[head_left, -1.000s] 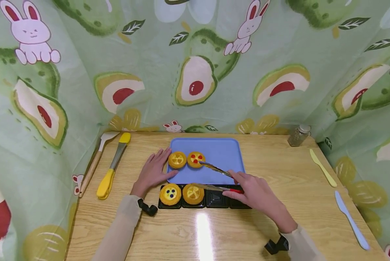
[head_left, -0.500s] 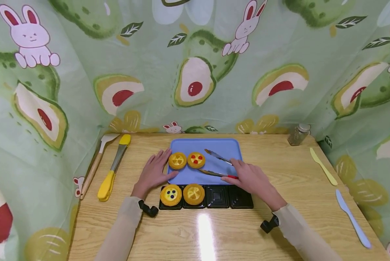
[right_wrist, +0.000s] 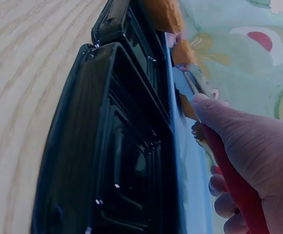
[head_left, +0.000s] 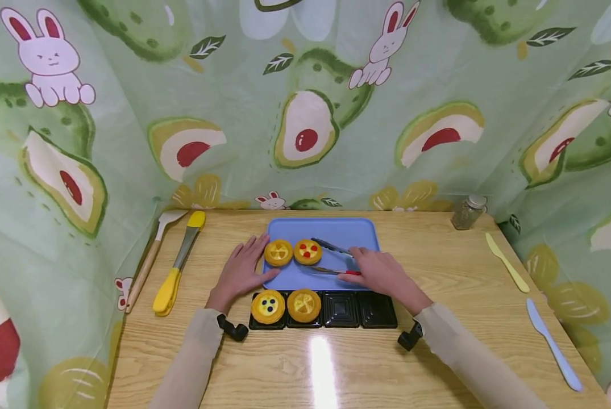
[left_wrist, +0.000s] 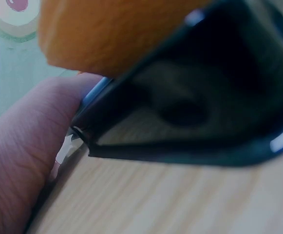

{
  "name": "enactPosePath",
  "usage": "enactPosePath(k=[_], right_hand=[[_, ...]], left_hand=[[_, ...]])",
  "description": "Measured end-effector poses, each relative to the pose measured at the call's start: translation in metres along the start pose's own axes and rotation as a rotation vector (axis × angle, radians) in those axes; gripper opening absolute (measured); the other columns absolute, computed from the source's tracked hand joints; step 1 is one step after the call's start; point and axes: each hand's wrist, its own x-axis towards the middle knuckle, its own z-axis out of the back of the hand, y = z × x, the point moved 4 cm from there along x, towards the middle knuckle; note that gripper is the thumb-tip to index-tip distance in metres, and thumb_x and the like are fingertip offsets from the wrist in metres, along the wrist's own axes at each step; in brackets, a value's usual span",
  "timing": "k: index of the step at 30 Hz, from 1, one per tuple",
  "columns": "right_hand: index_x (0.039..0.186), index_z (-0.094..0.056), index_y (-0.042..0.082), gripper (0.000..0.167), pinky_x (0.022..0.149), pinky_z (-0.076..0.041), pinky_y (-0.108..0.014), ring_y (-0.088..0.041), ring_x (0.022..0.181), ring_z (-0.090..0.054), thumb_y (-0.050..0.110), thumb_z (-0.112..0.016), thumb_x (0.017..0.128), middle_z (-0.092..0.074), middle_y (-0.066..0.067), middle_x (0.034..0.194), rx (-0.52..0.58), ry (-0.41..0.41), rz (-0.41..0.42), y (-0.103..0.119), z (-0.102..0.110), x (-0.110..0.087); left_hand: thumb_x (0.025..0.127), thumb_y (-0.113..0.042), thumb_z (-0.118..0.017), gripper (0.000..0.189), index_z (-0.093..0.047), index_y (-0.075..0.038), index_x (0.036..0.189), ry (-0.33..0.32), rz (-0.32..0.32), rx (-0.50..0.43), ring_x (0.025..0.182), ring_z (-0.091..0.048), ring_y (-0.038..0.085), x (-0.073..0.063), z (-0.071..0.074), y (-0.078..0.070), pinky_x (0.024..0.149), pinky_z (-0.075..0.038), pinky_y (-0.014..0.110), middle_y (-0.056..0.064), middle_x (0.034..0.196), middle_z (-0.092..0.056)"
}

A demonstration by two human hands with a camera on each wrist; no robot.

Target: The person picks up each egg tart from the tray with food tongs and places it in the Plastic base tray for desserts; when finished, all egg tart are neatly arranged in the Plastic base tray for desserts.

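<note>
Toward nine o'clock on blue rectangular tray [head_left: 347, 228], round golden red-dotted tart [head_left: 307, 252] sits between spread red-handled metal tongs [head_left: 331, 270]. Right grip [head_left: 381, 274] holds tongs; left grip [head_left: 241, 274] wide, at tray's rim. Even, gentle squeeze seems best.

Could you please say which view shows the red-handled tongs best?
The head view: both arms of the red-handled tongs show, either side of the red-topped tart. The right wrist view mainly gives a red handle, close up in the right hand; the left wrist view shows none.
</note>
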Motion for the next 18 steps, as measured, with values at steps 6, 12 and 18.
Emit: enactPosePath(k=[6,12,18], right_hand=[[0.111,-0.061,0.004,0.065,0.043,-0.041,-0.030,-0.015,0.052,-0.047,0.066,-0.068,0.092,-0.053,-0.002,0.075,-0.003,-0.018,0.019,0.004,-0.006,0.006],[0.110,-0.062,0.005,0.063,0.044,-0.042,-0.029,-0.014,0.053,-0.047,0.066,-0.067,0.093,-0.053,-0.001,0.075,0.008,-0.016,0.016,0.004,-0.010,0.008],[0.109,-0.063,0.007,0.059,0.044,-0.042,-0.029,-0.014,0.053,-0.048,0.064,-0.067,0.094,-0.053,0.000,0.074,0.001,-0.026,0.029,0.004,-0.012,0.009]], left_hand=[[0.090,-0.083,-0.050,0.106,-0.014,-0.024,0.170,0.006,0.002,-0.001,0.162,-0.013,0.024,0.000,0.001,0.000,0.129,-0.010,0.053,-0.002,0.174,-0.019],[0.089,-0.083,-0.050,0.107,-0.015,-0.022,0.170,-0.004,-0.003,-0.001,0.161,-0.014,0.025,0.001,0.001,0.000,0.129,-0.011,0.054,0.000,0.174,-0.021],[0.088,-0.084,-0.051,0.108,-0.016,-0.022,0.170,-0.011,-0.001,0.002,0.161,-0.016,0.027,0.001,-0.001,0.001,0.129,-0.012,0.055,0.000,0.173,-0.022]])
